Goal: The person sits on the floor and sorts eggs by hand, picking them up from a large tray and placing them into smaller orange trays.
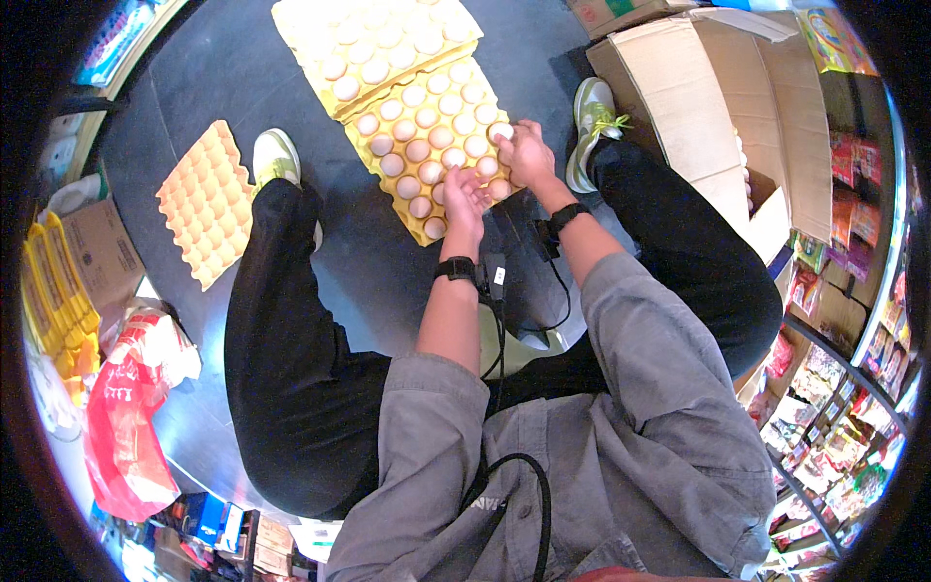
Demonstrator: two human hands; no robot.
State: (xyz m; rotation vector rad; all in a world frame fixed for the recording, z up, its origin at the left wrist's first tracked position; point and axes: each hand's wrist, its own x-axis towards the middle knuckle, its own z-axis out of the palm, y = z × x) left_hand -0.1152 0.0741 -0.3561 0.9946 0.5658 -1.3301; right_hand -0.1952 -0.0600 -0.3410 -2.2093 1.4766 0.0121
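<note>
A yellow egg tray [401, 206] full of pale eggs lies on the dark floor between my feet. My right hand [525, 151] is at its right edge, fingers around an egg [500, 132] at the end of a row; whether the egg is lifted or sits in its cup, I cannot tell. Over the near part of the tray is my left hand [465, 195], palm partly up, fingers loosely curled and apart, with no egg visible in it. Eggs lie beneath and beside its fingers. A second yellow tray [305, 54] with eggs adjoins the far side of the first.
An orange-toned empty egg tray [206, 204] lies left of my left shoe [276, 156]. To the right stands an open cardboard box [680, 116] with eggs partly visible inside. A red and white plastic bag [127, 429] is at the lower left. Shelves of packaged goods line the right side.
</note>
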